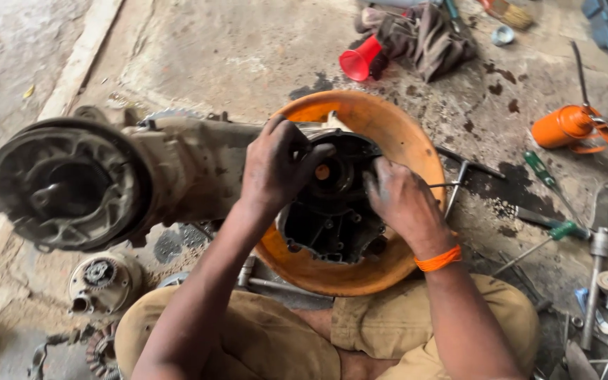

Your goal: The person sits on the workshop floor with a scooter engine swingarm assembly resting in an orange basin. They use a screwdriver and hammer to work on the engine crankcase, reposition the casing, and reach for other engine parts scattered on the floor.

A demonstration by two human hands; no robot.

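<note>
A greasy scooter engine case (177,165) lies across the concrete floor, its black open end (328,211) resting over an orange basin (402,134). My left hand (276,165) grips the top of the black end, thumb close to a small orange-tipped shaft (323,172) at its centre. My right hand (399,200), an orange band on the wrist, presses on the right rim of that same end. Whether it holds a small part is hidden by its fingers. At the far left sits the brake drum end (65,184) of the engine.
A round gear part (103,280) lies by my left knee. Screwdrivers (543,172), spanners (603,246) and metal pieces are strewn at the right. An orange oil can (564,127), a red funnel (359,60) and a dark rag (431,35) sit further back. Oil stains mark the floor.
</note>
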